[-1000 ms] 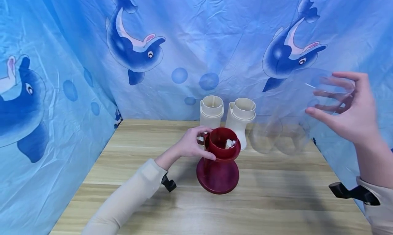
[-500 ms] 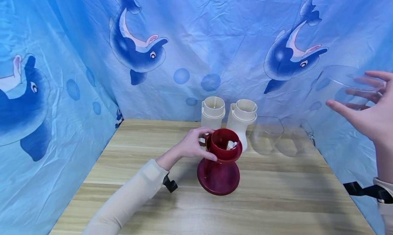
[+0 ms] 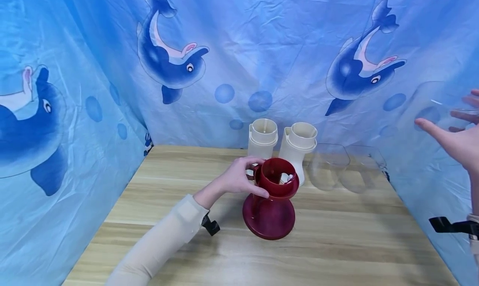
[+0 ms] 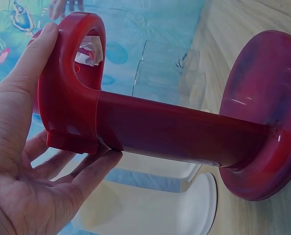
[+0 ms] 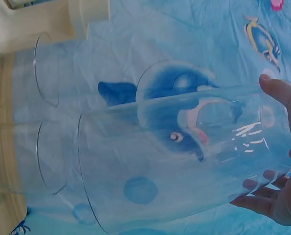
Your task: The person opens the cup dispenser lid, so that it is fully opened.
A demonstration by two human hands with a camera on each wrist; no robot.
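Note:
My left hand (image 3: 239,176) grips the upper part of a red plastic stand (image 3: 271,221). The stand has a ring-shaped collar on top, a thick column and a round base that appears to rest on the table. In the left wrist view, the thumb lies on one side of the collar (image 4: 67,93) and the fingers on the other. At the right edge of the head view, my right hand (image 3: 462,146) holds a large clear cylinder in the air. The right wrist view shows the clear cylinder (image 5: 184,161) tilted, with thumb and fingers around its end.
Behind the red stand are two cream-coloured stands, a left one (image 3: 262,142) and a right one (image 3: 299,146). To their right on the wooden table (image 3: 337,252) stand two more clear cylinders (image 3: 325,169). A blue dolphin curtain (image 3: 232,49) surrounds the table.
My right hand has carried the clear cylinder to the right, so that it is now partly out of the head view. The left hand keeps its grip on the red stand.

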